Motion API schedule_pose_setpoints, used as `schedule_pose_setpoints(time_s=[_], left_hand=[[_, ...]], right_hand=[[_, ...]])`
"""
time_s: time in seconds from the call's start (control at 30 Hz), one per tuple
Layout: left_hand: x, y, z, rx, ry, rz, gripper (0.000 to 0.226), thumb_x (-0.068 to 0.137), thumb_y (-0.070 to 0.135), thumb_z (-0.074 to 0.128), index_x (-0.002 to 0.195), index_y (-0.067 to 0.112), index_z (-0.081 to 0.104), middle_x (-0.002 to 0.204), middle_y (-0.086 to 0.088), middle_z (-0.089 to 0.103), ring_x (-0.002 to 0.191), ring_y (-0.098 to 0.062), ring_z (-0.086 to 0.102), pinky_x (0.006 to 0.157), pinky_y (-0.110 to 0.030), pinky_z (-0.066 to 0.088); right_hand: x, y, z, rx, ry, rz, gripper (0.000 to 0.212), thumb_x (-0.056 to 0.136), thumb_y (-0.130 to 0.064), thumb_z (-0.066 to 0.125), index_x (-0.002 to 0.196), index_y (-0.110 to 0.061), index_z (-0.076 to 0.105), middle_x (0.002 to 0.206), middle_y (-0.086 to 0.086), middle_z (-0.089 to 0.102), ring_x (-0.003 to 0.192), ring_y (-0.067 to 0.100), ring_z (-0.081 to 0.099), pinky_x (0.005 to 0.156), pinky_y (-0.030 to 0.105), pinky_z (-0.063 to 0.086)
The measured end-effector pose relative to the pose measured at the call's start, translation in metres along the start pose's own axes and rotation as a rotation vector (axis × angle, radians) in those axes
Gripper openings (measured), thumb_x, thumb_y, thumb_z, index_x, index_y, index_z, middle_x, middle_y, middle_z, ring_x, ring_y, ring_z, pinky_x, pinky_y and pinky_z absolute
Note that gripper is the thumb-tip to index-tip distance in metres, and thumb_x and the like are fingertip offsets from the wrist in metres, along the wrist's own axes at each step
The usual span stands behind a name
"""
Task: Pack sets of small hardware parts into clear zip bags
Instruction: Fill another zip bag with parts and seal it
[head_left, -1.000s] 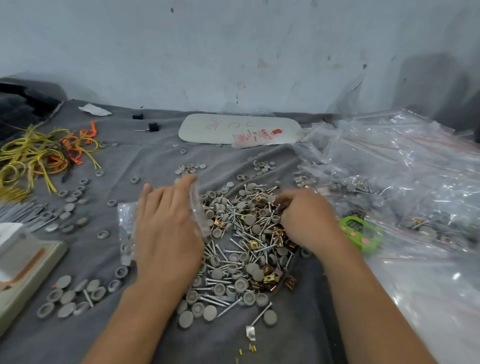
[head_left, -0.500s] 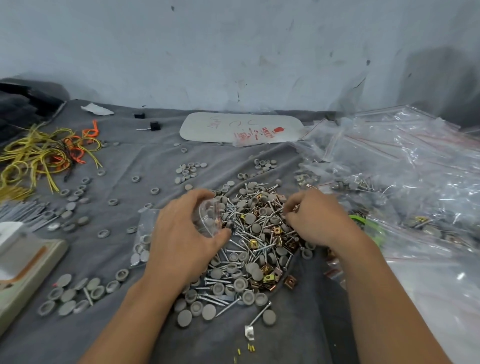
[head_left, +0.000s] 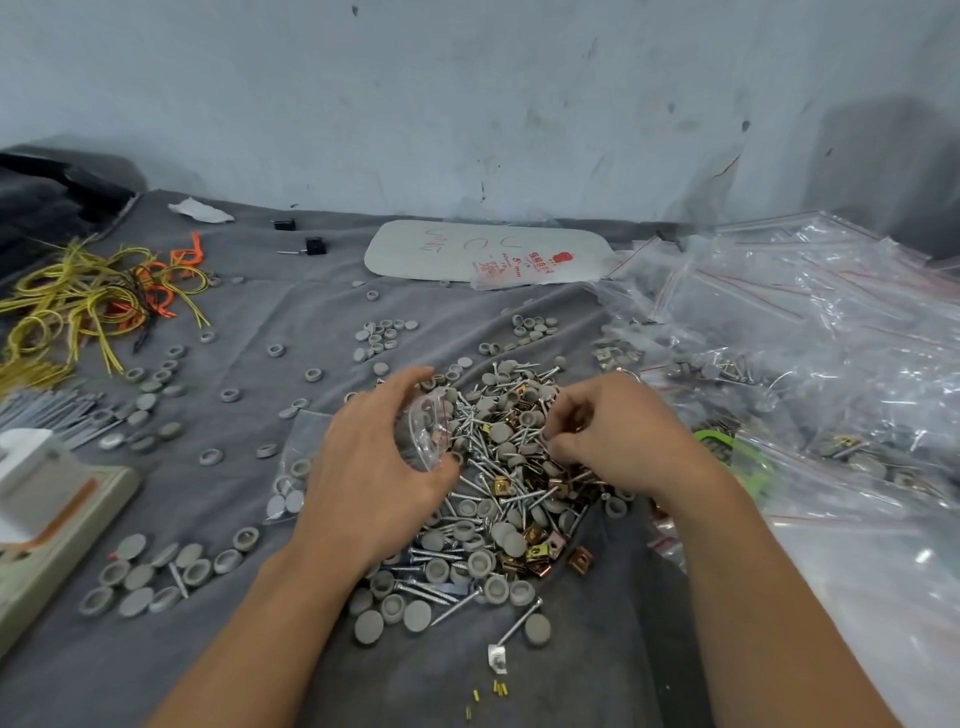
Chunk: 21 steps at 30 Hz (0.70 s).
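Grey cloth (head_left: 571, 654) covers the counter (head_left: 291, 312), with a mixed pile of silver screws, round grey caps and brass clips (head_left: 511, 501) in its middle. The left hand (head_left: 371, 470) grips a small crumpled clear zip bag (head_left: 427, 432) at the pile's left edge, mouth toward the parts, probably so that each drop is short. The right hand (head_left: 621, 439) curls its fingers into the pile; whether they pinch a part, I cannot tell.

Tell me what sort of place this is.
Probably an informal packing bench for hardware kits: a pile of screws, grey caps and brass clips on a grey cloth, and a heap of clear zip bags at the right.
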<state>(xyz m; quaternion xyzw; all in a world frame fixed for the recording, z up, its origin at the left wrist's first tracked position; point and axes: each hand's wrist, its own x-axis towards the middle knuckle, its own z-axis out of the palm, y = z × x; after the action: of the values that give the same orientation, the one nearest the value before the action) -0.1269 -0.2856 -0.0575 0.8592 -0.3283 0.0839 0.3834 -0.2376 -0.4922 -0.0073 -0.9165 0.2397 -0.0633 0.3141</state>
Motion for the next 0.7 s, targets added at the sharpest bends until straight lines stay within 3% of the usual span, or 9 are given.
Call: schedule_pose_setpoints(time_s=[0.13, 0.27, 0.33, 0.43, 0.53, 0.6, 0.7], left_hand=[[0.001, -0.001, 0.000, -0.006, 0.013, -0.004, 0.078, 0.072, 0.036, 0.080, 0.140, 0.051, 0.044, 0.121, 0.024, 0.052, 0.112, 0.000, 0.047, 0.095, -0.027, 0.036], [0.001, -0.001, -0.001, 0.001, 0.027, -0.004, 0.076, 0.072, 0.037, 0.080, 0.138, 0.050, 0.045, 0.110, 0.034, 0.048, 0.108, 0.004, 0.043, 0.092, -0.026, 0.034], [0.001, -0.001, -0.001, -0.004, 0.029, -0.006, 0.074, 0.072, 0.038, 0.078, 0.137, 0.051, 0.045, 0.106, 0.040, 0.043, 0.106, 0.006, 0.041, 0.091, -0.026, 0.034], [0.002, 0.000, -0.002, 0.002, 0.025, -0.008, 0.074, 0.071, 0.039, 0.077, 0.136, 0.052, 0.045, 0.106, 0.040, 0.042, 0.107, 0.004, 0.043, 0.090, -0.028, 0.035], [0.002, 0.000, -0.002, -0.007, 0.024, 0.003, 0.072, 0.069, 0.042, 0.074, 0.135, 0.051, 0.046, 0.104, 0.046, 0.038, 0.101, 0.010, 0.038, 0.088, -0.026, 0.034], [0.002, 0.000, -0.001, -0.012, 0.025, -0.006, 0.072, 0.068, 0.045, 0.070, 0.135, 0.051, 0.046, 0.102, 0.043, 0.040, 0.099, 0.009, 0.039, 0.085, -0.023, 0.034], [0.002, -0.001, -0.001, -0.015, 0.020, -0.021, 0.074, 0.065, 0.050, 0.065, 0.136, 0.053, 0.043, 0.104, 0.032, 0.046, 0.100, 0.004, 0.043, 0.078, -0.012, 0.030]], right_hand=[[-0.001, -0.003, 0.005, 0.174, -0.076, -0.013, 0.005, 0.088, -0.028, 0.078, 0.085, -0.032, 0.078, 0.083, -0.014, 0.076, 0.080, 0.000, 0.069, 0.066, 0.018, 0.047], [0.004, 0.004, 0.004, 0.072, 0.182, 0.031, 0.019, 0.095, -0.023, 0.070, 0.106, -0.036, 0.078, 0.101, -0.018, 0.075, 0.087, -0.002, 0.067, 0.085, 0.022, 0.053], [0.005, 0.006, 0.005, -0.080, 0.154, 0.067, 0.038, 0.097, -0.018, 0.064, 0.133, -0.032, 0.066, 0.130, -0.005, 0.069, 0.107, 0.013, 0.065, 0.093, 0.025, 0.045], [0.005, 0.003, 0.012, -0.223, -0.064, 0.037, 0.064, 0.097, -0.010, 0.052, 0.157, -0.031, 0.037, 0.155, 0.007, 0.049, 0.124, 0.025, 0.058, 0.093, 0.026, 0.042], [0.003, -0.006, 0.013, -0.269, -0.136, -0.069, 0.069, 0.098, -0.010, 0.049, 0.159, -0.035, 0.031, 0.162, 0.000, 0.040, 0.121, 0.020, 0.058, 0.090, 0.021, 0.039], [0.003, -0.008, 0.011, -0.264, -0.162, -0.120, 0.066, 0.097, -0.011, 0.052, 0.155, -0.040, 0.038, 0.160, -0.001, 0.043, 0.107, 0.016, 0.061, 0.086, 0.019, 0.040], [0.000, -0.007, 0.008, -0.065, -0.169, -0.140, 0.061, 0.095, -0.003, 0.054, 0.140, -0.044, 0.057, 0.152, -0.010, 0.052, 0.113, 0.006, 0.064, 0.088, 0.019, 0.048]])
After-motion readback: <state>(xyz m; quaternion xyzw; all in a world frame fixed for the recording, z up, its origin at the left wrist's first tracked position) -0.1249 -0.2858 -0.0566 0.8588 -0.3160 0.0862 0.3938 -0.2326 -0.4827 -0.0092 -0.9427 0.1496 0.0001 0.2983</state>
